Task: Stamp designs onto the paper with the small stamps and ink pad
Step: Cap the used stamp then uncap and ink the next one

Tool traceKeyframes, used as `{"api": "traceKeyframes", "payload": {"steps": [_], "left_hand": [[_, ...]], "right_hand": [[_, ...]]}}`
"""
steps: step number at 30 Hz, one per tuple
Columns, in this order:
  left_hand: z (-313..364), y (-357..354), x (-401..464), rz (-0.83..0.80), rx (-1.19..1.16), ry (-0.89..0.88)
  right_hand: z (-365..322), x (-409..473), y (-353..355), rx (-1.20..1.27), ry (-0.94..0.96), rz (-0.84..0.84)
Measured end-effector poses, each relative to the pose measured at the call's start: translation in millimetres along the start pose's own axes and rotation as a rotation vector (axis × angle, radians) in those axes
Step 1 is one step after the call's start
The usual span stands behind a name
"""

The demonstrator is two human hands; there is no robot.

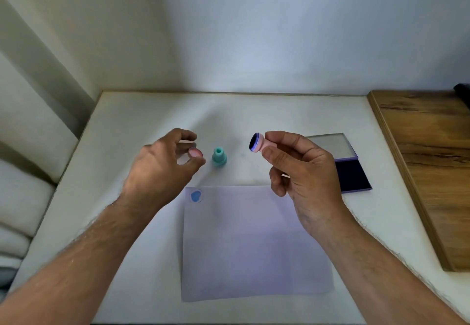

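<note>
Here, from my head camera, my right hand [300, 169] pinches the small pink plastic stamp [260, 143] between thumb and forefinger, held sideways in the air with its dark, inked face turned toward nine o'clock. My left hand [162, 164] is loosely curled around a small pink round cap [195, 152], thumb and fingers closing on it just above the white tabletop [127, 121]; the two hands are apart. Between them, at twelve o'clock from the paper, the small teal plastic stamp [219, 157] stands upright on the table. The pale lilac sheet of paper [254, 243] lies flat at six o'clock from the hands, carrying one blue heart print [196, 196] in its far-left corner. The open purple ink pad [352, 172], lid raised, sits at three o'clock, just beyond my right hand. A brown wooden board [427, 159] lies at the far right.

As I judge it, the face looks loaded, so the next press wants the stamp turned face-down, set squarely on bare paper well clear of the heart, pushed straight and lifted without sliding.
</note>
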State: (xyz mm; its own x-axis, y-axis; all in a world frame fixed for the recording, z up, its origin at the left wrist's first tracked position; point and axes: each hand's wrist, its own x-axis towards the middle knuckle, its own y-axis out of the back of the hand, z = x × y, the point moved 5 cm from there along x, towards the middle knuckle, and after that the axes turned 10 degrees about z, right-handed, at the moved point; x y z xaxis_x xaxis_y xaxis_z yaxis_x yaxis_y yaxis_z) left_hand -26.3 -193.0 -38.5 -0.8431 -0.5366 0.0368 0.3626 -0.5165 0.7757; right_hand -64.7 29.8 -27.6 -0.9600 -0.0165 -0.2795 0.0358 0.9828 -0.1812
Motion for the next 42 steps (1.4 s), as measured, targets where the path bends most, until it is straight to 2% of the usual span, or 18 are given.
{"api": "traceKeyframes", "payload": {"steps": [3,7,11,29,31,36,39,42], "left_hand": [[-2.8,-3.1,-0.9,-0.051,0.128,-0.072],[-5.8,-6.2,-1.4,-0.079,0.205,-0.066],[-4.8,-11.0,-1.2,-0.093,0.190,-0.129],[-6.8,-11.4,1.4,-0.096,0.140,-0.077],[-3.5,-8.3,-0.2,-0.055,0.116,-0.080],[22.3,13.8,-8.6,0.180,-0.086,-0.180],[37.1,16.8,-18.3,0.187,-0.172,-0.287],[51.9,10.7,-28.2,0.158,-0.241,-0.383]], "right_hand": [[0.2,-0.4,-0.7,-0.008,0.002,-0.002],[-1.6,-2.6,-3.8,-0.001,-0.012,-0.036],[-1.1,-5.1,-6.4,0.018,-0.032,-0.075],[0.9,-5.3,-7.6,0.000,-0.018,-0.098],[0.7,-5.4,-7.7,0.001,-0.015,-0.095],[0.3,-4.7,-1.2,-0.009,-0.004,-0.079],[-0.2,-3.9,5.9,-0.011,-0.010,-0.053],[-5.2,0.3,21.4,-0.076,0.044,0.046]]}}
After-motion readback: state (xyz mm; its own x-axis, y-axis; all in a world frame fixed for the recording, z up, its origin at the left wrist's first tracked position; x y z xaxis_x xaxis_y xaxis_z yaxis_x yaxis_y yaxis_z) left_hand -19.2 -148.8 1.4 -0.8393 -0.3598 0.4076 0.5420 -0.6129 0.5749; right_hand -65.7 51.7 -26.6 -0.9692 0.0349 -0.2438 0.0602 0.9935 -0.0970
